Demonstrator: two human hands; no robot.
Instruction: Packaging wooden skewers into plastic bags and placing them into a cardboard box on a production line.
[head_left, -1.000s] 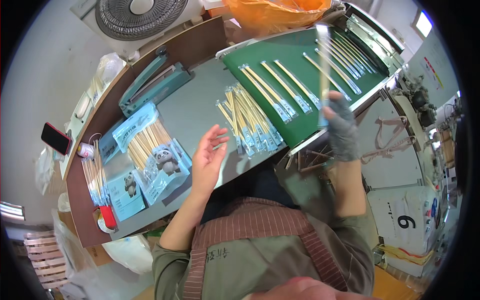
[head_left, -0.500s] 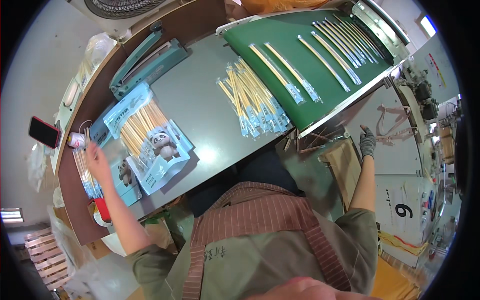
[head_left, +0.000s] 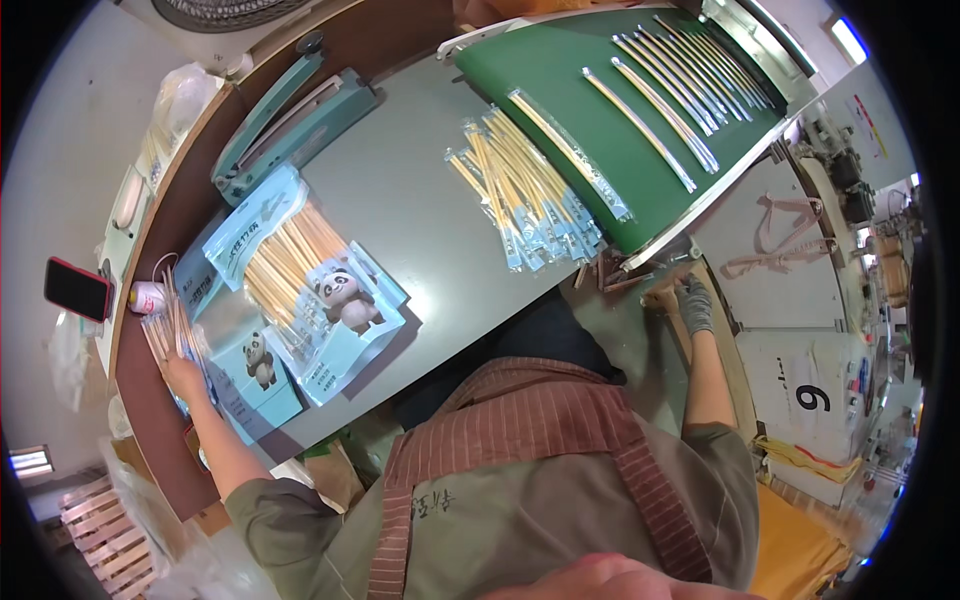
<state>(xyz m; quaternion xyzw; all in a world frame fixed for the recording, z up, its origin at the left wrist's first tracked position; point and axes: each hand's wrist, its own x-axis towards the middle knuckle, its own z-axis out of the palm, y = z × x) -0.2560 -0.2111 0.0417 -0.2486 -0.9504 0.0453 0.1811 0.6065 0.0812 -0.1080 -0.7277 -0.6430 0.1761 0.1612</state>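
Note:
My bare left hand (head_left: pixel 180 376) is at the table's left end, closed on a bundle of individually wrapped chopsticks (head_left: pixel 172 325); some of its fingers are hidden. Right of it lies a light-blue pouch (head_left: pixel 345 365) with a panda print, full of wooden chopsticks. Another blue panda pouch (head_left: pixel 255 400) lies partly under it. My right hand (head_left: pixel 697 305), in a grey glove with bare fingertips, is low on the right beside a wooden board (head_left: pixel 735 370). Its fingers are loosely bent, with nothing visible in them.
A green conveyor belt (head_left: pixel 545 65) carries several wrapped chopstick pairs. A loose pile of wrapped chopsticks (head_left: pixel 520 190) lies at its end on the grey table (head_left: pixel 400 150). A teal bag sealer (head_left: pixel 290 130) stands at the back left, and a phone (head_left: pixel 77 290) by the left edge.
My left hand has moved down onto the chopstick bundle. My right hand has come lower and inward. One wrapped pair has left the belt's near end, beside the pile.

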